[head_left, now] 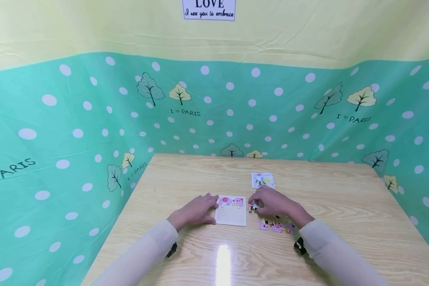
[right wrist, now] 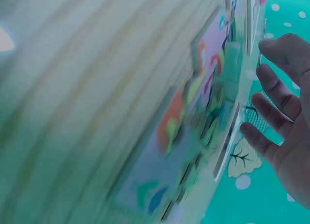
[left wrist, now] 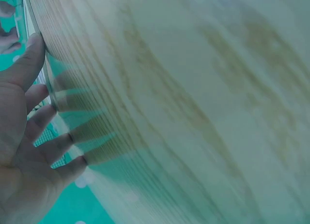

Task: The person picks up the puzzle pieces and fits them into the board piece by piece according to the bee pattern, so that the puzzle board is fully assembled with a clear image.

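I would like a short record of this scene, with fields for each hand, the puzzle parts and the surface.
surface: wooden table
left hand: rests flat on the table, fingertips at the left edge of the puzzle tray
right hand: pinches a puzzle piece just right of the tray
tray state: top row filled, rest bare
loose pieces: small heap under the right wrist
reference picture: lies flat, beyond the right hand

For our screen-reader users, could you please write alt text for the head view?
A person's left hand rests against a pale square puzzle tray on a light wooden table, while the right hand pinches a small puzzle piece beside it; loose pink pieces lie nearby.
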The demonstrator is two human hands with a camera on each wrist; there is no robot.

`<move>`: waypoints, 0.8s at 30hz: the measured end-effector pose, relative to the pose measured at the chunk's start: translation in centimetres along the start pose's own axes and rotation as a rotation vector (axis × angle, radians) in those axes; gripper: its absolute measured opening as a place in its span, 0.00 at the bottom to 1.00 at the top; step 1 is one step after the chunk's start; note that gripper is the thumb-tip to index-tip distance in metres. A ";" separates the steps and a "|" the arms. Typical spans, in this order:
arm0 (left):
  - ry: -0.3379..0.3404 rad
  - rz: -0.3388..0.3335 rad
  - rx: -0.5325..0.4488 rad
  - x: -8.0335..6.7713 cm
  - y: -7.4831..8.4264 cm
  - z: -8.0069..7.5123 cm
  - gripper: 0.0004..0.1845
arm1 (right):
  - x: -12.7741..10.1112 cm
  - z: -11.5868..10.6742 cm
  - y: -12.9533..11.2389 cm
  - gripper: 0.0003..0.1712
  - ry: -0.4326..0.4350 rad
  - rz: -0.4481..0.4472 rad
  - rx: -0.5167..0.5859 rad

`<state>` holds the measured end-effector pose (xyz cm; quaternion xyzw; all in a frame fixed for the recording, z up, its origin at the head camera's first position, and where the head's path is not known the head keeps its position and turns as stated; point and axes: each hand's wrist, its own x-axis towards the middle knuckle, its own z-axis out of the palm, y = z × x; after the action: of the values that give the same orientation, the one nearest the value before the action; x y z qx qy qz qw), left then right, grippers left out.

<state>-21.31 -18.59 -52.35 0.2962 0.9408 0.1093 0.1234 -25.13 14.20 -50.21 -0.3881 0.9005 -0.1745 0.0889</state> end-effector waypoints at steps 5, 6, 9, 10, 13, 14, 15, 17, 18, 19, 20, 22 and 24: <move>0.001 -0.001 0.000 -0.1 0.1 -0.1 0.34 | 1.1 0.4 -0.6 0.22 0.013 -0.015 -0.005; 0.000 -0.001 0.001 -0.1 0.1 -0.1 0.34 | 1.3 0.5 -0.8 0.22 0.014 -0.014 -0.001; -0.004 -0.003 0.001 -0.1 0.2 -0.3 0.34 | 2.0 0.8 -1.1 0.23 0.012 -0.010 0.002; -0.005 -0.003 0.000 -0.2 0.2 -0.3 0.34 | 2.2 0.9 -1.3 0.23 0.013 -0.006 0.004; -0.005 -0.006 -0.002 -0.2 0.3 -0.4 0.34 | 2.8 1.2 -1.7 0.22 0.015 0.011 0.007; -0.005 -0.006 -0.002 -0.2 0.3 -0.4 0.34 | 3.0 1.3 -1.9 0.22 0.014 0.015 0.003; -0.003 -0.006 -0.003 -0.2 0.3 -0.4 0.34 | 3.2 1.5 -2.0 0.22 0.016 0.017 0.002; -0.001 -0.006 -0.004 -0.2 0.2 -0.3 0.34 | 3.6 1.7 -2.4 0.21 0.019 0.017 0.007; 0.000 -0.006 -0.004 -0.1 0.2 -0.3 0.34 | 3.8 1.9 -2.6 0.21 0.019 0.013 0.004; 0.000 -0.006 -0.001 -0.1 0.1 -0.3 0.34 | 4.0 2.0 -2.8 0.21 0.019 0.010 0.002; 0.000 -0.006 0.000 -0.1 0.1 -0.2 0.35 | 4.2 2.1 -3.0 0.21 0.016 0.006 0.000; -0.001 -0.006 0.004 0.0 0.0 0.0 0.35 | 4.6 2.3 -3.5 0.21 0.012 0.005 -0.005; -0.002 -0.007 0.007 0.1 0.0 0.1 0.35 | 5.0 2.5 -3.9 0.21 0.005 0.002 -0.019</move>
<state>-21.37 -18.58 -52.44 0.2935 0.9421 0.1051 0.1239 -25.15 7.45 -51.11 -0.3876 0.9028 -0.1666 0.0831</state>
